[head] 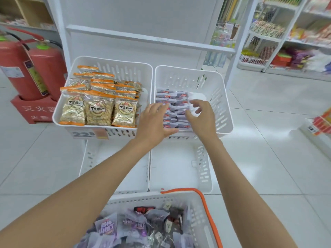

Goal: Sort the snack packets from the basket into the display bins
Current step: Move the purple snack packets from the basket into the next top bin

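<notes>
Between the two hands, in a white slotted plastic bin, lie neat rows of small grey-purple snack packets. The left hand lays straight fingers flat along their near-left edge. The right hand, spread and loosely bent, touches their right side, seemingly squaring the rows so they sit tidy. Neither plainly pinches a packet. Below the forearms, the white orange-handled basket holds more purple packets, cut off by the frame. Blur hides the right fingertips.
</notes>
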### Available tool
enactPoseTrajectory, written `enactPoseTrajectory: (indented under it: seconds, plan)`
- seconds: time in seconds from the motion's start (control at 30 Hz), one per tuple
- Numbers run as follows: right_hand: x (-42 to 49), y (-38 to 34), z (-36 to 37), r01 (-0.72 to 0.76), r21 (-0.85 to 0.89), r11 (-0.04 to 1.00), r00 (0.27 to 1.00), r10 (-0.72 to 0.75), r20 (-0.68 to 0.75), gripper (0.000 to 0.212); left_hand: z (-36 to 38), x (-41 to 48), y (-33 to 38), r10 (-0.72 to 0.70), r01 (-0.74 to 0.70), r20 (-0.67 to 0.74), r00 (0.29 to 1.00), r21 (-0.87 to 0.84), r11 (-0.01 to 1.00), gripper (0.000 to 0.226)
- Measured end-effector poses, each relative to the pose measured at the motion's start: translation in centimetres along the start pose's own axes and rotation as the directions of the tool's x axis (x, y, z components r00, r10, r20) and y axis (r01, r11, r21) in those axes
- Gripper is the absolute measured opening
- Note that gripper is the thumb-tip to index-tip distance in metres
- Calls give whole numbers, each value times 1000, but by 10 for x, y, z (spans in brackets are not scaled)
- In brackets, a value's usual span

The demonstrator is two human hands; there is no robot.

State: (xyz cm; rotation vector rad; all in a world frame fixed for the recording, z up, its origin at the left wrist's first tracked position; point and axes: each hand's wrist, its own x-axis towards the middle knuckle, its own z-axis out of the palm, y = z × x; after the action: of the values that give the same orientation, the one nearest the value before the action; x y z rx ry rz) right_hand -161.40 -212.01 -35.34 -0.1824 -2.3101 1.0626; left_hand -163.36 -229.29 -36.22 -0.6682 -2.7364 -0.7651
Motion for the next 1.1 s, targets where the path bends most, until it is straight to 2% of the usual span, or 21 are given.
enactPoseTrajectory:
  seconds: [0.07,0.13,0.23,0.3,0.33,0.4,0.47,0.5,0.53,0.57,0.63,0.73,0.77,0.8,0.87,0.93,0.97,1.03,1.1]
  plan:
    - [-43,-8,-3,26,12,1000,998,-25,-56,26,-3,-26,2,9,-13,-95,995,-33,999,64]
    - [-89,-12,-2,20,33,999,998,-18,-58,21,-3,-58,0,13,-16,-99,995,-28,999,47]
    - [-159,-6,9,-97,82,992,994,92,65,17,4,-119,-14,-54,56,20,998,-110,992,41]
    - [-205,7,21,-197,40,980,956,183,231,16,14,-164,-34,-135,156,149,980,-140,978,44]
    - [-225,15,27,-234,-11,972,909,223,351,16,19,-186,-46,-183,214,211,960,-133,968,46]
    - [-263,32,36,-249,-174,953,733,303,609,22,27,-229,-69,-278,329,312,908,-124,936,50]
    - [-298,49,44,-187,-326,927,467,375,800,36,34,-268,-90,-334,407,383,861,-126,905,55]
    - [-314,55,47,-155,-377,913,334,408,850,45,37,-284,-99,-349,430,407,844,-123,895,56]
    - [-328,58,49,-139,-404,904,231,426,875,53,39,-299,-106,-356,444,430,830,-121,888,57]
    - [-341,60,50,-134,-410,902,172,429,887,59,41,-311,-113,-357,450,445,821,-120,885,56]
    - [-360,62,49,-138,-383,913,138,401,906,68,46,-326,-119,-353,458,462,814,-135,879,53]
    - [-380,61,44,-156,-365,918,28,373,927,100,52,-335,-115,-333,466,474,815,-196,863,52]
    - [-386,60,42,-130,-379,916,25,385,923,105,54,-336,-112,-327,464,478,815,-203,862,52]
    - [-391,58,40,-105,-380,919,68,388,919,100,56,-338,-110,-323,466,483,814,-209,860,53]
    - [-394,59,37,-125,-337,933,225,358,906,61,57,-341,-105,-306,484,527,793,-241,841,51]
    - [-386,61,32,-229,-236,945,390,311,867,24,56,-341,-96,-240,510,626,742,-295,808,60]
    - [-379,60,30,-268,-194,944,445,300,844,17,56,-341,-90,-192,515,676,711,-316,797,70]
    - [-363,48,25,-262,-106,959,549,238,801,18,56,-339,-79,-112,526,745,658,-348,776,87]
    - [-350,32,22,-254,20,967,623,148,768,25,56,-338,-66,-94,555,747,659,-397,731,94]
